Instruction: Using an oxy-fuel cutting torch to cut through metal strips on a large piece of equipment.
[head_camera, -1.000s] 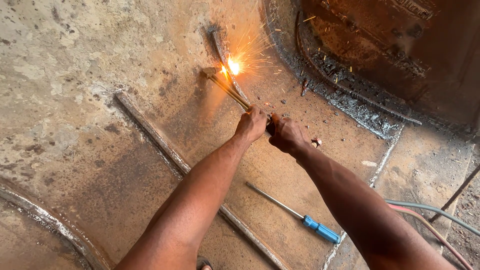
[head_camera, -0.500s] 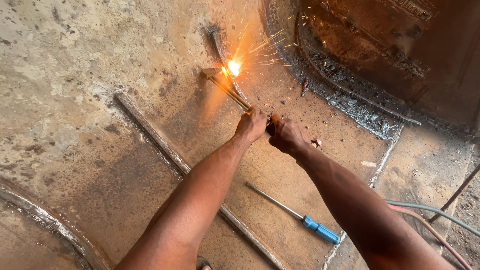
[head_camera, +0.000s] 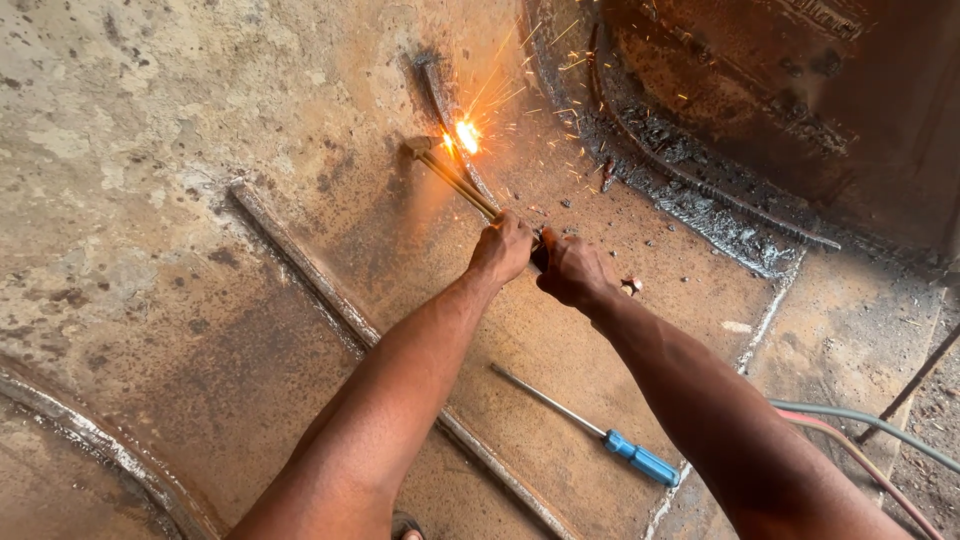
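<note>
While sparks fly from the torch tip, the scene reads, largest to smallest:

Plate: a rusty steel plate (head_camera: 200, 130) fills most of the view, pale and scaled at upper left, browner toward the middle
Dark part: a blackened, rusted steel part (head_camera: 800, 110) takes the upper right corner, with a rough charred edge (head_camera: 690, 190) curving along its lower left side
Seams: a raised weld seam (head_camera: 330, 300) runs diagonally from the middle left down to the bottom centre; a second curved seam (head_camera: 70, 420) crosses the lower left corner
Arms: two bare forearms reach up from the bottom edge and meet near the centre
Hoses: a grey hose (head_camera: 880, 425) and a red hose (head_camera: 860, 455) lie side by side at the lower right
Torch: a brass cutting torch (head_camera: 455, 178) lies slantwise, its head at upper left, its tubes running down right into the hands
Screwdriver: a screwdriver (head_camera: 600, 432) with a blue handle lies flat on the plate between the forearms, untouched
Left hand: the left hand (head_camera: 503, 247) is curled shut round the torch tubes
Right hand: the right hand (head_camera: 572, 270) is closed on the torch body just behind the left, the two hands nearly touching
Flame: a bright orange flame (head_camera: 466, 135) burns at the torch head, against a short curved strip (head_camera: 440, 95) on the plate; sparks spray up and right
</note>
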